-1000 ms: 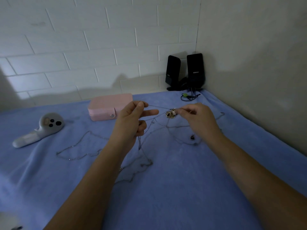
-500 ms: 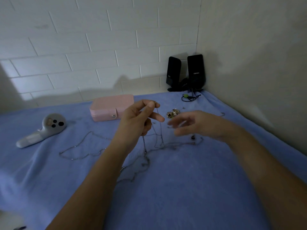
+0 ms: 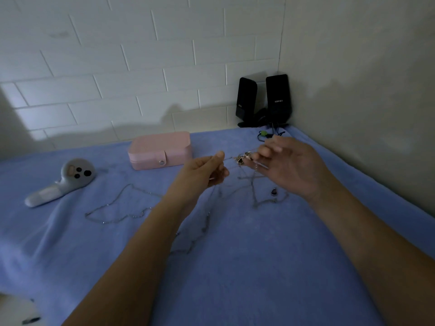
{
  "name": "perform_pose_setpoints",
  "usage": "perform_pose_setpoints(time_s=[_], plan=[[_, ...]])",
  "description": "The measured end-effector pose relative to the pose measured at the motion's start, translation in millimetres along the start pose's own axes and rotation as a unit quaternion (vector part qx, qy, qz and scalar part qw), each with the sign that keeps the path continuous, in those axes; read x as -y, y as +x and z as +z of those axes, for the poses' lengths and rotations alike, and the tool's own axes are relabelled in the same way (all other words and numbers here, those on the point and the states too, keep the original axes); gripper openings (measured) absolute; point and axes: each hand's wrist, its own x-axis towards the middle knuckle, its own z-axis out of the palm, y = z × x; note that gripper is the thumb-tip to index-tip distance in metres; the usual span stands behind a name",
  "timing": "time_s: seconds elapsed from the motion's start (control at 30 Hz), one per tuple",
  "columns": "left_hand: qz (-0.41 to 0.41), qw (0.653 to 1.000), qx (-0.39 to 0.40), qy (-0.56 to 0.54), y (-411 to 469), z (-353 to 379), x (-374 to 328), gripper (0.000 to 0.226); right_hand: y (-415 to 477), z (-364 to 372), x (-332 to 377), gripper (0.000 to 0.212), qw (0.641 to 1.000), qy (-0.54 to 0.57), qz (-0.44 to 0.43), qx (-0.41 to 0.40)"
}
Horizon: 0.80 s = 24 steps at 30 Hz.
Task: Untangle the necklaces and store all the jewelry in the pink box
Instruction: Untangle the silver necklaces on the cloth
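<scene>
Now my right hand (image 3: 289, 165) is back at the pendant cluster (image 3: 243, 158), fingertips against it; blur hides whether that grip has closed. My left hand (image 3: 202, 171) pinches a thin chain (image 3: 231, 158). The tangled necklaces (image 3: 253, 196), fine and silvery, trail onto the blue blanket (image 3: 259, 267), near the shut pink box (image 3: 160, 149).

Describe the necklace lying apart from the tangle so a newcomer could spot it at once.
On the blue cloth, find the pink box by the brick wall. In front of it, between the grey handheld device and the left forearm, a thin silver chain lies in a flat open loop. Unlike the tangle pinched between the left hand and right hand, it rests untouched.
</scene>
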Motion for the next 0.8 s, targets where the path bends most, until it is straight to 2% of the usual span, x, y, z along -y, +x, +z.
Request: perform_pose_setpoints(time_s=[0.1,0.17,0.23,0.27,0.3,0.33,0.4,0.5,0.63,0.73,0.8], plan=[[-0.021,0.993,0.015,-0.113,1.4,-1.7,-2.8,0.042,-1.4,-1.8,2.4,0.02,0.999,0.025,0.003,-0.038],[-0.013,0.972,0.028,-0.234,1.7,-3.0,-5.6,0.041,-3.0,0.8,2.5,0.012,0.997,-0.008,0.027,-0.074],[-0.007,0.939,0.032,-0.343,0.1,-3.4,-9.1,0.036,-2.9,3.7,-1.3,0.011,0.975,-0.173,0.046,-0.128],[-0.014,0.925,0.039,-0.377,-0.8,-4.8,-10.3,0.034,-1.9,5.1,-4.9,0.01,0.947,-0.28,0.044,-0.153],[-0.022,0.915,0.051,-0.4,-0.5,-8.2,-9.8,0.031,0.4,6.0,-8.6,0.01,0.918,-0.35,0.032,-0.184],[-0.027,0.906,0.072,-0.416,0.2,-12.3,-9.2,0.026,3.2,4.2,-11.8,0.011,0.903,-0.371,0.019,-0.218],[-0.027,0.884,0.138,-0.446,2.7,-21.4,-7.4,0.012,6.6,-3.6,-13.8,0.015,0.914,-0.298,0.014,-0.274],[-0.014,0.864,0.187,-0.466,7.0,-35.4,-5.1,0.02,6.1,-14.3,-4.8,0.021,0.949,-0.096,0.028,-0.299],[-0.013,0.884,0.125,-0.45,9.5,-47.4,-9.2,0.016,3.3,-20.7,5.2,0.03,0.95,0.028,0.034,-0.309],[-0.08,0.906,0.03,-0.414,11.4,-51.8,-5.2,0.014,0.6,-15.5,8.0,0.039,0.957,-0.002,0.085,-0.278],[-0.121,0.906,0.002,-0.406,12.0,-55.8,-2.2,0.017,-0.5,-12.6,7.3,0.043,0.961,-0.045,0.123,-0.243]])
